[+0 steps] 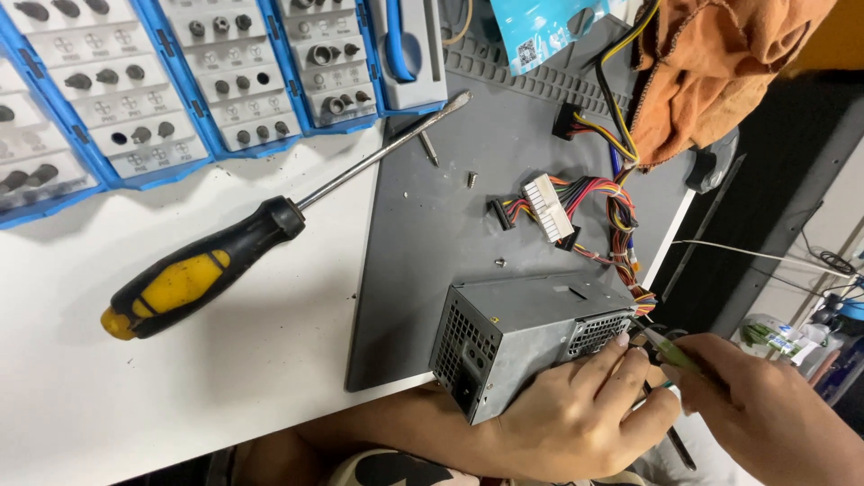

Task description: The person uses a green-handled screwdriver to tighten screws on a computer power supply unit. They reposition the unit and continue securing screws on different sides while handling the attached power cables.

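Note:
A grey metal power supply box (517, 333) with vent grilles lies at the near edge of a grey work mat (432, 225). My left hand (576, 414) grips the box's near right end, fingertips on its side grille. Just right of it, my right hand (765, 409) holds a thin green-handled tool (670, 351) whose tip points at the box's corner where the wires come out. A bundle of coloured cables with a white connector (551, 207) runs from the box across the mat.
A large yellow-and-black screwdriver (225, 256) lies across the white table (135, 396) and the mat. Blue trays of bits and sockets (180, 81) line the far edge. Loose screws (471, 179) sit on the mat. An orange cloth (711, 63) lies far right.

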